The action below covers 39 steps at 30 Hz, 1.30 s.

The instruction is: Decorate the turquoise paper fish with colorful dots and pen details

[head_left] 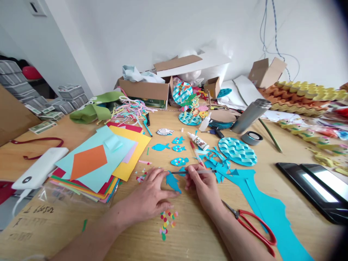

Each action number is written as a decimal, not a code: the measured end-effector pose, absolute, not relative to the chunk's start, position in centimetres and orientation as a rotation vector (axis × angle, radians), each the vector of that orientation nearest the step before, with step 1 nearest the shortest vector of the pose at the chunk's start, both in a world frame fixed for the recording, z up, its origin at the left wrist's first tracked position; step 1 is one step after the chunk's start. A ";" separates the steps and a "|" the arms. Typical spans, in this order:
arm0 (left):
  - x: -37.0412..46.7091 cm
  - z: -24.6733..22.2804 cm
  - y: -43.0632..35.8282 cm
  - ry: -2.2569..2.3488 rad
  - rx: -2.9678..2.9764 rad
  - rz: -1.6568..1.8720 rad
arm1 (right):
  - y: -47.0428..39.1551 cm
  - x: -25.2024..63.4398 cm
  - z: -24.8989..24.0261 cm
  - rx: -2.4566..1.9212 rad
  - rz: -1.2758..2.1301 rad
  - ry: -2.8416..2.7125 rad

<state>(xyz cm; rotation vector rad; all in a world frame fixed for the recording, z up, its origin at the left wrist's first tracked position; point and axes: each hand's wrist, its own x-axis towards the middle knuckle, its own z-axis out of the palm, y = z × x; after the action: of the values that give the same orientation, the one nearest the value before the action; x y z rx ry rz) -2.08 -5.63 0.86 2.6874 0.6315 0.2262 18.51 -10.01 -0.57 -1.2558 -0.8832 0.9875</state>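
A plain blue paper fish [173, 182] lies on the wooden table between my hands. My left hand [152, 192] rests beside it with fingers spread, its fingertips at the fish's edge. My right hand [200, 181] pinches a thin dark pen [199, 172], whose tip touches the upper end of the fish. Another blue piece is partly hidden by my right fingers. Beyond are a blue fish with coloured dots [179, 161], two smaller dotted fish, a plain fish [160, 146] and a silver fish [165, 132]. Colourful paper dots [166, 222] lie near my left wrist.
Red-handled scissors [255, 228] lie beside my right forearm, near a large blue paper sheet [272, 206]. A glue bottle [199, 141], blue scraps [217, 163] and a metal flask [250, 116] stand or lie farther back. Stacked coloured paper [127, 148] is left; black tablets [307, 188] are right.
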 end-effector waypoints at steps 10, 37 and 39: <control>-2.1 1.4 -5.5 0.646 2.688 0.170 | -10.1 18.2 -0.5 -1.337 1.059 -0.901; -2.5 0.7 -5.4 0.644 2.665 0.089 | -10.2 18.2 -1.9 -1.376 1.037 -1.005; -2.4 0.7 -5.4 0.643 2.667 0.087 | -10.3 18.1 -2.0 -1.381 1.045 -1.024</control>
<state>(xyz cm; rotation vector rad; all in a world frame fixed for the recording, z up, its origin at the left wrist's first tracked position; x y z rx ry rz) -2.43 -5.35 0.67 2.6669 0.6432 0.0868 18.15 -10.25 -2.00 -1.3808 -1.0239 1.0446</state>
